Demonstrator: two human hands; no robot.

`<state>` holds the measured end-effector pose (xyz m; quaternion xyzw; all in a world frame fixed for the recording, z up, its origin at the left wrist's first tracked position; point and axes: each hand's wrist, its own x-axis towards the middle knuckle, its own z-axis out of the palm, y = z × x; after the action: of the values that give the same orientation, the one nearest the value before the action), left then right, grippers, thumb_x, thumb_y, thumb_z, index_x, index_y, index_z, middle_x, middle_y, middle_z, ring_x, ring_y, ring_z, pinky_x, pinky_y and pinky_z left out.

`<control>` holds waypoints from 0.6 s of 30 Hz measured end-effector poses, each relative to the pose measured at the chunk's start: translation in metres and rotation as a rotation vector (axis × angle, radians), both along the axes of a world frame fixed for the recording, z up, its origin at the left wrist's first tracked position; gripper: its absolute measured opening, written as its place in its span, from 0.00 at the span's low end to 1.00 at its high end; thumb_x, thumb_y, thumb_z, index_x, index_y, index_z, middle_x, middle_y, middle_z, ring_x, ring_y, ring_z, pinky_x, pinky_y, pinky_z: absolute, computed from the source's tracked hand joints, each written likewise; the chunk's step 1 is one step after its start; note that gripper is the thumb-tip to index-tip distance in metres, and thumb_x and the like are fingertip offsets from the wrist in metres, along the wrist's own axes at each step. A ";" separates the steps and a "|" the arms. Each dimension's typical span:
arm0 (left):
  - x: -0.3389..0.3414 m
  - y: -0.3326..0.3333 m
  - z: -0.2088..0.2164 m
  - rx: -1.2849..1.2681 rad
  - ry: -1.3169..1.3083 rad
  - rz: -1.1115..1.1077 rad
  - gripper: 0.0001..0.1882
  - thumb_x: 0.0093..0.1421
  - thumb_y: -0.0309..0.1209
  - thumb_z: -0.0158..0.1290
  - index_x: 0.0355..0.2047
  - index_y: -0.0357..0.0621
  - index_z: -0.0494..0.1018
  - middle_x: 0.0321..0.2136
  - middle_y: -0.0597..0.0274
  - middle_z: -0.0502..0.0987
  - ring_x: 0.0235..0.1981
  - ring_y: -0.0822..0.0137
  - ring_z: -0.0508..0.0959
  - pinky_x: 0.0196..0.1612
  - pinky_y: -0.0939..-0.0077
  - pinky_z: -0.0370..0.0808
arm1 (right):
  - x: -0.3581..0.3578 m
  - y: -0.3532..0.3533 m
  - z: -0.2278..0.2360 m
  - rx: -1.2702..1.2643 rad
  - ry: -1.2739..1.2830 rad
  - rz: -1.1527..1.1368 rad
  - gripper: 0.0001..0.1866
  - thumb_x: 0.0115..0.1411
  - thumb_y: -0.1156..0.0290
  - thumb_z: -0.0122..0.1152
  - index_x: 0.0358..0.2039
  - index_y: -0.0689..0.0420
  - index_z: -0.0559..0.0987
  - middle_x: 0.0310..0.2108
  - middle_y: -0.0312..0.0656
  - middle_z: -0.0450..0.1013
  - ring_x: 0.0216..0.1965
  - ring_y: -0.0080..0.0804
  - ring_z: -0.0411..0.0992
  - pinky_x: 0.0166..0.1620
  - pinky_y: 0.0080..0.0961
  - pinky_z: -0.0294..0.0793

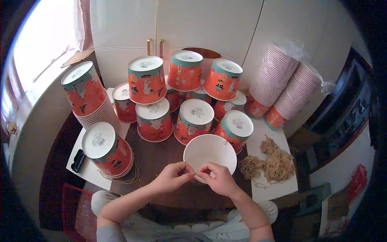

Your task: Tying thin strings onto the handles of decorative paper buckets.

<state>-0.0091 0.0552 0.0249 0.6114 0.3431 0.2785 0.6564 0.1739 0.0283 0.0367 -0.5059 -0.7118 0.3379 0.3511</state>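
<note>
An open paper bucket [203, 147] with a white inside stands in front of me, its mouth facing up. A thin tan cord hangs at its far right rim. Over the near rim, my left hand [173, 177] and my right hand [217, 177] meet, thumbs and forefingers pinched. Between the fingertips shows a short bit of tan twine [195, 173]; most of it is hidden by the fingers. Close to the right of the bucket lie loose heaps of the same twine [279, 165].
Upside-down orange and green paper buckets [196, 117] stand in piles beyond my hands. A bucket stack [107, 147] with twine loops is at left, near a black stapler-like object [78, 160]. Tall bagged bucket stacks [276, 70] lean at back right. White cabinet doors [201, 24] close off the back.
</note>
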 end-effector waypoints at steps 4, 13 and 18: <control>0.001 -0.002 -0.002 0.041 0.026 0.055 0.08 0.56 0.29 0.48 0.32 0.35 0.69 0.25 0.66 0.72 0.27 0.79 0.70 0.31 0.85 0.67 | 0.000 -0.001 0.001 0.008 -0.009 0.000 0.07 0.51 0.71 0.57 0.29 0.60 0.73 0.26 0.43 0.73 0.28 0.32 0.72 0.31 0.26 0.71; 0.005 0.001 -0.014 0.249 0.061 0.128 0.08 0.55 0.28 0.49 0.33 0.37 0.71 0.20 0.67 0.72 0.23 0.81 0.68 0.27 0.85 0.67 | 0.000 0.001 -0.004 0.027 -0.029 -0.023 0.07 0.51 0.70 0.56 0.28 0.60 0.73 0.26 0.43 0.72 0.25 0.32 0.71 0.27 0.25 0.69; 0.004 0.001 -0.013 0.309 0.073 0.167 0.07 0.55 0.28 0.49 0.32 0.36 0.72 0.19 0.67 0.72 0.22 0.81 0.68 0.25 0.85 0.67 | -0.001 0.000 -0.005 0.055 -0.027 -0.019 0.07 0.51 0.70 0.56 0.28 0.60 0.73 0.25 0.43 0.72 0.23 0.31 0.70 0.26 0.25 0.68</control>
<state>-0.0048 0.0565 0.0119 0.6840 0.3697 0.3590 0.5164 0.1732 0.0285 0.0318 -0.5075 -0.7204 0.3080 0.3585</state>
